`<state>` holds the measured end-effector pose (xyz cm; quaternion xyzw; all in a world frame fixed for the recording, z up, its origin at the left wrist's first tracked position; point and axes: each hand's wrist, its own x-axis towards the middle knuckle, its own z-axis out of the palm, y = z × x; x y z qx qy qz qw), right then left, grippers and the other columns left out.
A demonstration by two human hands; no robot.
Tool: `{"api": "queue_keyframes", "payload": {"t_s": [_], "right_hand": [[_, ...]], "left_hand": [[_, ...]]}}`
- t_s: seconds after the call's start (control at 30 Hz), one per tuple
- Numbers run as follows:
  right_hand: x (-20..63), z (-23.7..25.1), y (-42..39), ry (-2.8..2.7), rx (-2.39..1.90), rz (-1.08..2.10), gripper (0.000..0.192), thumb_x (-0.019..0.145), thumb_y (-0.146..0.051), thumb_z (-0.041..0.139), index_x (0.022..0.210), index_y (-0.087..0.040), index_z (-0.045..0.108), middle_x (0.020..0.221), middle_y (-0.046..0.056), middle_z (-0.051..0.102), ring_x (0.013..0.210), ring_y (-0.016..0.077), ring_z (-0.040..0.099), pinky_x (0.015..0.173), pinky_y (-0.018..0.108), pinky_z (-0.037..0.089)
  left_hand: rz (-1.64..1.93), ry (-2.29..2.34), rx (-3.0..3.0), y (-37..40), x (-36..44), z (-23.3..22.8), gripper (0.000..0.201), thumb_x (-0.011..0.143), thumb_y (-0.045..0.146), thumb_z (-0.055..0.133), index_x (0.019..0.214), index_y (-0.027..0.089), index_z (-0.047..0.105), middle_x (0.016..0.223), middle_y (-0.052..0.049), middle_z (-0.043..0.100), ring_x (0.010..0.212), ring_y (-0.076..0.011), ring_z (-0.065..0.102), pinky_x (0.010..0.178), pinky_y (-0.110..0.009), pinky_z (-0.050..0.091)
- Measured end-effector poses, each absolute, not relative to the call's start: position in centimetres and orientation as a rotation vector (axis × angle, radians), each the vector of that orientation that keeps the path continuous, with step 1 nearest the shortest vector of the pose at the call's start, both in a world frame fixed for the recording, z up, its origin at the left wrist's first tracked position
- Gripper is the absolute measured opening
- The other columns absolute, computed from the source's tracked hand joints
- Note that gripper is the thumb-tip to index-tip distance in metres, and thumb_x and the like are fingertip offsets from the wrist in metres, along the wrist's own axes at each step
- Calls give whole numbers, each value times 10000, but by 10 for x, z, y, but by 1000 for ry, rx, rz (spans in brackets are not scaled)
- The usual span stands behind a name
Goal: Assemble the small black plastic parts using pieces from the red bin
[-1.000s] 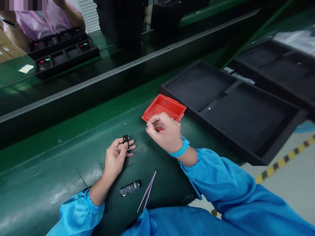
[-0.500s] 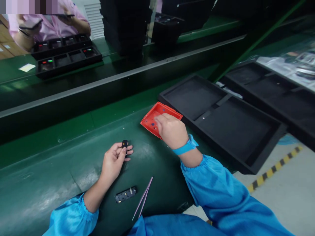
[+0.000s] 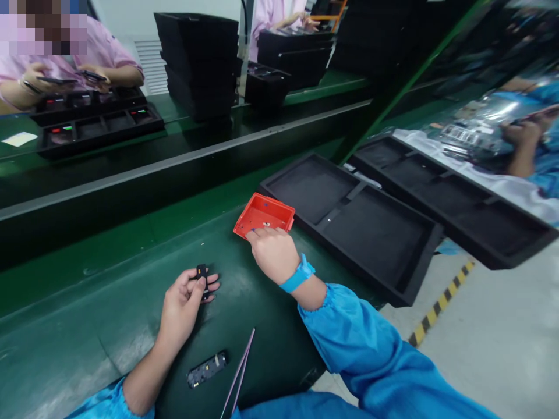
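My left hand (image 3: 183,299) rests on the green work surface (image 3: 78,326) and holds a small black part (image 3: 201,272) between thumb and fingers. My right hand (image 3: 273,253), with a blue wrist strap (image 3: 297,274), reaches into the near edge of a small red tray (image 3: 263,214), fingertips down on its floor. Whether the fingers pinch anything there is hidden. A dark narrow circuit board (image 3: 207,369) lies near my left forearm, with pink tweezers (image 3: 239,372) just right of it.
Large black foam trays (image 3: 349,215) sit to the right, another one (image 3: 454,198) behind. A conveyor rail (image 3: 174,157) runs across. Beyond it, stacked black trays (image 3: 201,58) and a person in pink handling parts over a compartment tray (image 3: 96,128). Another worker's hand (image 3: 524,137) at far right.
My right hand went from above the red tray down into it and now touches its near edge. The left hand keeps the black part. The view has shifted right and up.
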<state>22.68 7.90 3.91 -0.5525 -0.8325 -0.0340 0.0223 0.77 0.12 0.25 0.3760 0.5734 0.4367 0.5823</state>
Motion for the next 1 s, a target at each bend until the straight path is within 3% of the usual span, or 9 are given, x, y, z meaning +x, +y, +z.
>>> {"api": "queue_keyframes", "payload": {"t_s": [0.1,0.2,0.33,0.43,0.57,0.77,1.0], "right_hand": [[234,40,84,-2553,-1720,-98,204,958,-124,510,989,-134,711,939,146,740,921,275,668,815,383,435],[230,44,74,-2403,-1557,-75,261,944,-180,580,1176,-125,686,1174,180,710,1080,323,633,930,454,451],[203,37,48,-2114,-1141,433,361,924,-222,602,1281,-180,639,1322,122,659,1205,258,612,1061,421,476],[184,21,40,-1878,-1040,972,372,870,-169,597,1237,-196,653,1229,83,713,1125,208,677,1006,376,549],[176,4,44,-1576,-931,1509,288,855,-157,538,1103,-157,683,974,54,761,800,154,736,722,294,632],[174,0,46,-1533,-922,1519,259,785,-148,601,1021,-144,708,902,40,750,791,147,713,750,289,609],[172,-4,47,-1400,-875,1767,262,815,-230,637,1048,-142,718,828,24,733,666,118,670,601,247,584]], "left_hand": [[1042,1336,897,1,9,4,559,772,578,765,1085,161,564,1006,-172,792,951,-290,772,721,-343,628],[1070,1293,895,1,10,6,508,798,550,755,1067,172,547,1045,-166,786,957,-275,769,731,-341,626],[1083,1237,915,-1,11,7,414,833,493,739,1041,177,570,1148,-134,757,885,-220,770,749,-320,620],[1054,1251,991,-4,13,8,371,848,468,728,1029,165,615,1027,-93,776,841,-189,755,769,-288,599],[1041,1268,1062,-6,15,6,370,860,462,719,1044,150,641,872,-59,774,777,-172,734,751,-264,567],[1012,1228,1096,-6,12,0,299,900,425,687,1028,166,611,746,-3,740,673,-135,691,693,-230,524],[1042,1189,1094,-7,13,0,273,896,417,695,978,182,582,719,20,729,658,-127,692,691,-234,541]]}}
